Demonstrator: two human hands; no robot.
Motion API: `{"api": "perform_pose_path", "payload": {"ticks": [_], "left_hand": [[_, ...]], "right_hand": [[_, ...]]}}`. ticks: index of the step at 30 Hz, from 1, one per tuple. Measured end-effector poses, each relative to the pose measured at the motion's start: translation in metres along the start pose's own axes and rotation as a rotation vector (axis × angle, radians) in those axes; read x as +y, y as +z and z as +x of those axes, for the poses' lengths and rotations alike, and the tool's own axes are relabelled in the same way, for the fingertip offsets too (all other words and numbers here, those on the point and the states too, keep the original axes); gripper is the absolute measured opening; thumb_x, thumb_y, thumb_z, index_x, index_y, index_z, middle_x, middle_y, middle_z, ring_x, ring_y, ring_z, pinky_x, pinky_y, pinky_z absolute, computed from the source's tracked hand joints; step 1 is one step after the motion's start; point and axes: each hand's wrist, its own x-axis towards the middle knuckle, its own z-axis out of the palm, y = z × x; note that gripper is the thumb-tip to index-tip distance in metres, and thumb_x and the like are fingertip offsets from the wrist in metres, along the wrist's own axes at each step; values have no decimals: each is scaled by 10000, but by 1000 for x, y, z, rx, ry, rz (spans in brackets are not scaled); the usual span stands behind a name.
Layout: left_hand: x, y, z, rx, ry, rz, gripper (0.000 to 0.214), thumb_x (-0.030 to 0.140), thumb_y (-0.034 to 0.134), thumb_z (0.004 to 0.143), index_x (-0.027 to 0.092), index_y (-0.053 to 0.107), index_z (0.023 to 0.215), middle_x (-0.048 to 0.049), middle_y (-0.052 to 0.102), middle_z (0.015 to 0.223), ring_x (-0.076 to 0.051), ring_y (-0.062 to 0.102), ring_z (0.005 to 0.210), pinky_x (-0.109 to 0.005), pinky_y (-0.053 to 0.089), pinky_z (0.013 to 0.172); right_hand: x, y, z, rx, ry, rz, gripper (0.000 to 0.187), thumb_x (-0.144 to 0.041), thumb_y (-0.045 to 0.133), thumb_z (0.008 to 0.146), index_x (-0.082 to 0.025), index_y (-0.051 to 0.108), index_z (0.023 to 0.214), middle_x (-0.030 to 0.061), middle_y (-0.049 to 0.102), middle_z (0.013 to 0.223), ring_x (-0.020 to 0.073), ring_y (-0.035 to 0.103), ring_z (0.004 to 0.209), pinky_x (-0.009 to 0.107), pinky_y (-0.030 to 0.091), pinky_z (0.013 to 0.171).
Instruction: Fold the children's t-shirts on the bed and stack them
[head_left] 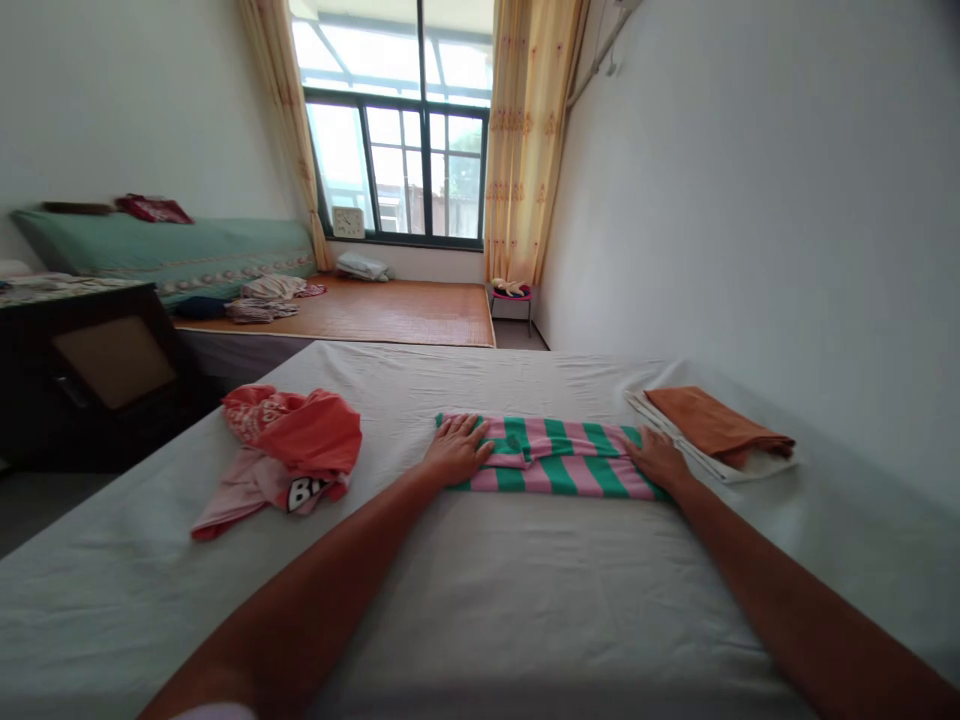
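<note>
A pink and green striped garment (559,458), folded into a long flat strip, lies across the bed's white sheet (555,570). My left hand (456,450) rests flat on its left end, fingers stretched out. On its right end lies my right hand (660,458), also flat, with the fingers extended. Neither hand grips the cloth. To the left is a crumpled pile of red and pink clothing (311,435) with white lettering partly visible. Right of my right hand sits a folded orange-brown cloth (712,425) on a folded white cloth (731,475).
Behind this bed stands another with a brown mat (405,310), holding loose clothes (262,300). A dark cabinet (30,380) is at the left. A white wall (787,200) runs along the right side. A small stool (511,295) stands below the curtain (525,150).
</note>
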Motion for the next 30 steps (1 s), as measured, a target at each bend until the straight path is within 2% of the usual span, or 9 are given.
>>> {"api": "perform_pose_path", "payload": {"ticks": [3,6,13,17,20,23,25,28,30], "left_hand": [[1,-1,-2,7,9,-2,590,556,254,946,263,366,1445,-69,329,1525,-263,250,1409,-474,156,1146],[1,-1,-3,12,11,3,580,550,259,947,265,374,1439,-68,333,1523,-264,255,1408,-479,166,1144],[0,-2,-6,36,31,5,548,526,274,950,269,403,1416,-62,365,1506,-259,282,1395,-475,180,1142],[0,-4,-9,32,41,-29,536,525,303,939,279,426,1399,-60,371,1501,-270,290,1390,-486,187,1135],[-2,-10,-8,62,70,-96,471,494,362,922,281,525,1309,-54,449,1446,-266,355,1349,-474,230,1117],[-10,-22,-2,119,58,-269,390,423,356,929,230,673,1044,-68,649,1184,-225,540,1156,-381,369,1023],[-20,-28,4,181,-32,-447,397,396,344,930,201,689,916,-72,703,997,-203,612,1000,-331,445,915],[-36,-31,11,295,-193,-776,377,394,370,917,166,670,923,-77,711,940,-178,650,863,-293,498,769],[-44,-29,13,318,-270,-999,381,402,375,918,135,642,968,-97,708,939,-160,660,773,-272,508,673]], "right_hand": [[5,-3,-7,-48,53,-14,601,-581,303,909,-125,598,1167,185,597,1232,351,517,1182,491,412,944],[3,-6,-10,-51,80,13,562,-573,370,879,-161,602,1182,172,616,1206,362,542,1152,483,441,881],[-6,-14,-14,32,-79,243,336,-368,529,803,-205,612,1085,91,699,1065,270,647,993,337,475,808],[-7,-24,-9,44,-41,313,351,-360,564,763,-195,611,1069,113,701,1028,284,656,957,360,485,807],[-15,-45,5,23,9,413,344,-349,608,721,-161,632,1008,141,686,1037,287,642,972,372,486,841],[-45,-75,19,-5,17,600,389,-341,621,722,-126,611,1046,159,667,1051,268,643,937,351,511,788],[-79,-94,23,-67,19,786,465,-347,632,732,-127,563,1136,152,663,1039,232,653,833,320,529,687],[-143,-109,21,-180,-118,991,512,-309,653,737,-160,519,1209,116,650,1056,179,638,785,277,530,654],[-186,-107,14,-266,-203,1060,525,-295,657,742,-162,506,1227,100,643,1051,163,629,754,274,532,643]]}}
